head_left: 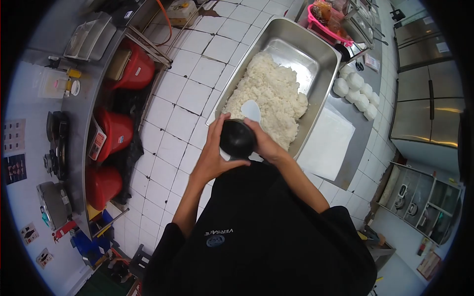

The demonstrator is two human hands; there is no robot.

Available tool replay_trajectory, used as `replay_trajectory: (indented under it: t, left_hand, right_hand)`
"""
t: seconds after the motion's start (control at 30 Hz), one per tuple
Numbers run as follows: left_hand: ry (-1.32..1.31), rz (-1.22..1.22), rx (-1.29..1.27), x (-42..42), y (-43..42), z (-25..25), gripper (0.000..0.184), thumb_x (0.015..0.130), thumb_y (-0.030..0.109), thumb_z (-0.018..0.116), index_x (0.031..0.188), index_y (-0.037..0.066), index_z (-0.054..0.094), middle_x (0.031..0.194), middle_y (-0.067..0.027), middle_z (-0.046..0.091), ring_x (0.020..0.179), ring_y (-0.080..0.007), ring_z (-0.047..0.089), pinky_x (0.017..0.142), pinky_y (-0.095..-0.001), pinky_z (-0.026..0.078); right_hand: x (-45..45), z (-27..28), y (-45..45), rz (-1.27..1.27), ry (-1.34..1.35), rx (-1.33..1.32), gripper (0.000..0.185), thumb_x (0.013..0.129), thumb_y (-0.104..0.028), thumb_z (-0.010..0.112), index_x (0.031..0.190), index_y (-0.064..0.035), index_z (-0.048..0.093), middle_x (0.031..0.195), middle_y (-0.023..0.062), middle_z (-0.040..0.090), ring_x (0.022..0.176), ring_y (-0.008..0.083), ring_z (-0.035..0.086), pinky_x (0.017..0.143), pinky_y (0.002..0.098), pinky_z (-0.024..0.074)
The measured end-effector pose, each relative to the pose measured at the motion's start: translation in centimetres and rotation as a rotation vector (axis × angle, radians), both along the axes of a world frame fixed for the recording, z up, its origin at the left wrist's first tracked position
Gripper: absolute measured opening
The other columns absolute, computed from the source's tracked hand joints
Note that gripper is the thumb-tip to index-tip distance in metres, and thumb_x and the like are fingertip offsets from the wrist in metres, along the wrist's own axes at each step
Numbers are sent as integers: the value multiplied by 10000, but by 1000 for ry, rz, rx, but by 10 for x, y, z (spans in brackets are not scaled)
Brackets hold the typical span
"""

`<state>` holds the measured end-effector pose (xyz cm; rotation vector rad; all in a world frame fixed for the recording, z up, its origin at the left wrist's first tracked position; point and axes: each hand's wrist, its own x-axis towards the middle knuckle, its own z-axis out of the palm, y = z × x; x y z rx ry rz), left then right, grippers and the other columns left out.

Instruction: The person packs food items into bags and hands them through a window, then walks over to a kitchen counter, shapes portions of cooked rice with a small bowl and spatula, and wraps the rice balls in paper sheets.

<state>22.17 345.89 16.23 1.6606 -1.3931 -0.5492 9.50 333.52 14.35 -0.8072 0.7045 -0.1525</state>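
Note:
Between my two hands is a small black bowl (237,138), held close to my body at the near edge of a deep steel tray (318,93). My left hand (211,157) curves round the bowl's left side, thumb stretched along its near edge. From the other side, my right hand (266,145) grips the bowl with its fingers against the rim. A mound of cooked white rice (274,89) fills much of the tray. On the rice lies a white rice paddle (251,110); its lower part is hidden behind the bowl and hands.
Right of the tray, a white sheet (326,143) lies on the steel table (353,160). Several white wrapped balls (354,89) sit farther along it, near a pink basket (330,24). Red tubs (113,130) stand under the left counter. White floor tiles (190,89) run between.

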Motion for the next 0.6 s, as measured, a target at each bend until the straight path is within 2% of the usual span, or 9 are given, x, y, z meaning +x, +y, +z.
replay_trajectory:
  t: [0.07,0.13,0.17,0.2,0.27,0.3,0.37,0.47,0.6]
  left_hand:
    - [-19,32,-5,11,0,-16,1281,552,218,989,1532,29,186,1415,-178,425,1346,-320,440,1087,-428,423]
    - [312,159,-140,19,8,-29,1250,589,144,965,1530,27,151,1402,-176,429,1299,-293,482,1091,-410,426]
    - [287,232,-92,25,10,-28,1215,607,145,954,1513,25,153,1374,-186,460,1268,-289,517,1089,-403,421]
    - [291,231,-91,30,11,-30,1215,607,145,954,1513,25,153,1374,-186,460,1268,-289,517,1089,-403,421]
    - [373,358,-88,43,10,-33,1173,623,135,951,1496,33,174,1348,-180,476,1249,-277,528,1066,-393,441]
    - [404,391,-76,48,8,-32,1160,630,119,946,1491,43,173,1324,-172,489,1233,-269,537,1051,-387,455]
    - [411,412,-91,59,4,-34,1129,641,93,931,1494,59,193,1329,-169,486,1235,-266,535,1047,-374,463]
    - [402,442,-129,71,-6,-37,1069,659,67,913,1492,68,243,1343,-169,479,1236,-268,535,1051,-366,466]
    - [507,480,-180,75,-27,-55,1042,667,105,926,1476,17,274,1358,-181,477,1231,-251,538,1044,-359,458]
  right_hand:
    - [12,-15,-2,-16,-68,-14,599,1023,-564,383,1146,-23,610,889,44,689,716,153,627,618,289,499]
    - [15,7,-29,347,268,-232,570,1032,-542,395,1120,-28,625,762,66,686,675,149,631,657,322,519]
    - [17,-26,-31,187,375,-569,583,1009,-536,461,998,14,655,625,130,654,597,244,659,611,386,533]
    - [16,-40,-33,193,704,-1180,529,965,-479,567,912,36,680,732,214,689,724,333,705,662,443,551]
    - [9,-70,-42,404,917,-1318,345,901,-310,648,880,29,706,813,254,700,783,381,709,683,446,568]
    - [12,-77,-41,398,926,-1315,345,901,-310,648,880,29,706,813,254,700,783,381,709,683,446,568]
    - [12,-90,-38,487,945,-1358,200,838,-167,665,858,26,709,852,245,704,820,379,711,711,461,574]
    - [17,-104,-40,378,987,-1415,139,808,-88,632,813,31,703,880,246,703,815,374,712,714,467,577]
    - [21,-112,-39,438,1005,-1328,132,822,-70,611,824,36,691,876,223,706,805,382,708,724,485,569]
